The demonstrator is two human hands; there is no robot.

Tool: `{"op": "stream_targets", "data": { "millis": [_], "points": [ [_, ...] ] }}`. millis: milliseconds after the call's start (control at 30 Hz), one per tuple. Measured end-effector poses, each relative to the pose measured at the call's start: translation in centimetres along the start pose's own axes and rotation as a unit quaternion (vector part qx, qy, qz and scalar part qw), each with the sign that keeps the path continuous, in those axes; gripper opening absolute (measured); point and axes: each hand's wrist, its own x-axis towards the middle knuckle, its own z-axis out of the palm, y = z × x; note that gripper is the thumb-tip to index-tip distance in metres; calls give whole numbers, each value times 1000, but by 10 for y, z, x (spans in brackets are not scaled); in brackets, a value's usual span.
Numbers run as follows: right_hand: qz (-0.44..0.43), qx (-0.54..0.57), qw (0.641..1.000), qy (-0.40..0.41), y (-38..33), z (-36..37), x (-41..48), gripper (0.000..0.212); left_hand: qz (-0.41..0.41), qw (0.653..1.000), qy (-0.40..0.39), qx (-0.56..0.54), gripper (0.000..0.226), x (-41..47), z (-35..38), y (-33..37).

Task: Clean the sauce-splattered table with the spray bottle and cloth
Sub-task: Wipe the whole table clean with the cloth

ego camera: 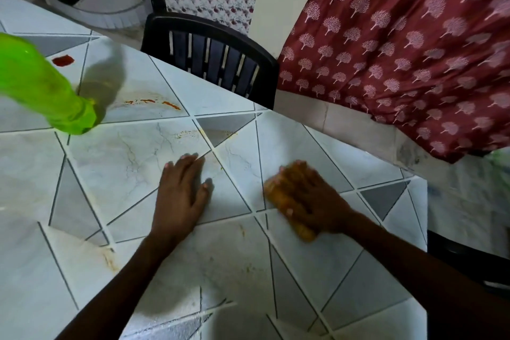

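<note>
The table (132, 163) has a pale marble pattern with grey triangles. My right hand (306, 196) presses an orange-stained cloth (276, 193) flat on its right side, blurred by motion. My left hand (183, 190) lies flat on the table middle, fingers spread, holding nothing. A bright green spray bottle (41, 85) stands at the far left. A red sauce blot (63, 61) sits behind the bottle. Orange-red streaks (154, 103) lie to the bottle's right, and faint yellow smears (190, 134) lie just beyond my left hand.
A dark slatted chair (212, 55) is pushed against the table's far edge. A maroon curtain with white tree prints (400, 44) hangs at the right. A brownish smear (107, 257) marks the table near my left forearm. Another dark chair (469, 259) stands at the right edge.
</note>
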Motion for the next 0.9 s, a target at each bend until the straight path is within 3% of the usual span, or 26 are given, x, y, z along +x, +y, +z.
{"op": "stream_targets", "data": {
  "millis": [100, 167, 233, 367, 467, 500, 533, 600, 667, 733, 767, 833, 900],
  "points": [
    [261, 27, 964, 52, 20, -5, 72, 76, -18, 999, -13, -36, 58, -5, -8, -18],
    [370, 33, 924, 91, 1, -18, 132, 75, -34, 997, 18, -70, 54, -6, -6, -15],
    [347, 30, 930, 117, -39, -24, 168, 76, -39, 995, 40, -86, 49, -6, -6, -12],
    [56, -2, 995, 79, -116, -11, 119, 75, -20, 993, 57, -101, 44, -9, -5, -17],
    [-134, -7, 990, 39, -97, -13, 56, 75, -21, 991, 56, -116, 44, -7, -5, -17],
    [-155, -10, 987, 31, -78, -12, 46, 75, -24, 991, 53, -117, 45, -8, -5, -17],
    [-130, -8, 991, 32, -57, -8, 45, 74, -30, 992, 47, -117, 45, -9, -4, -18],
    [50, -1, 998, 44, -24, -6, 72, 74, -39, 992, 34, -113, 47, -9, -3, -20],
    [286, 26, 955, 73, -18, -18, 129, 78, -45, 992, 32, -112, 48, -9, -3, -22],
    [406, 90, 906, 85, -31, -38, 189, 79, -44, 992, 36, -114, 48, -10, -3, -21],
    [419, 109, 897, 87, -41, -45, 209, 80, -44, 992, 41, -115, 48, -10, -4, -20],
    [378, 83, 918, 92, -61, -43, 225, 80, -43, 991, 50, -118, 47, -9, -5, -18],
    [239, 26, 967, 81, -85, -32, 201, 76, -50, 990, 53, -121, 46, -9, -5, -17]
  ]
}}
